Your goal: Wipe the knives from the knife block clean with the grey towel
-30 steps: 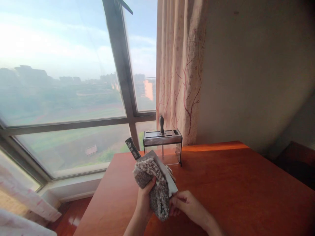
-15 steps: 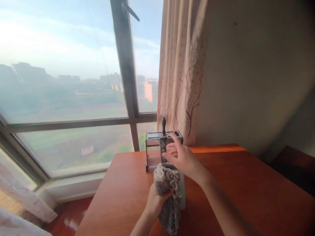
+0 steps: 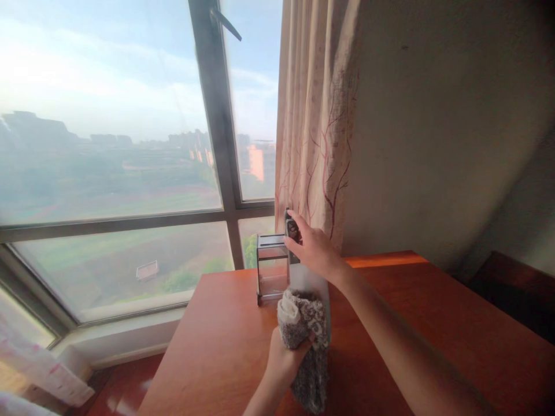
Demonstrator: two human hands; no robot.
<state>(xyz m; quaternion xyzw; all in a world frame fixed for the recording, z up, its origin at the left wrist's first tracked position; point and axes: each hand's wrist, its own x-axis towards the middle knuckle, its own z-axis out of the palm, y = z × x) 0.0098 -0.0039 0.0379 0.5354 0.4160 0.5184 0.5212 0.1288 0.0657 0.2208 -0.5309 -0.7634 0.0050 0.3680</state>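
- Your right hand [image 3: 314,249], at frame centre, grips the knife handle [image 3: 289,225] above the rack [image 3: 271,271]
- Your left hand [image 3: 284,361], lower centre, clenches the cloth [image 3: 306,341] against the blade [image 3: 310,280]

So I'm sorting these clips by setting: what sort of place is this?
Probably a room in a high-floor flat: a big window over distant buildings, a patterned curtain, and a wooden table bearing a knife holder.

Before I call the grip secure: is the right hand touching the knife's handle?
Touching. The head view shows the right hand with fingers wrapped on the knife's dark handle, no gap visible, above the knife holder.
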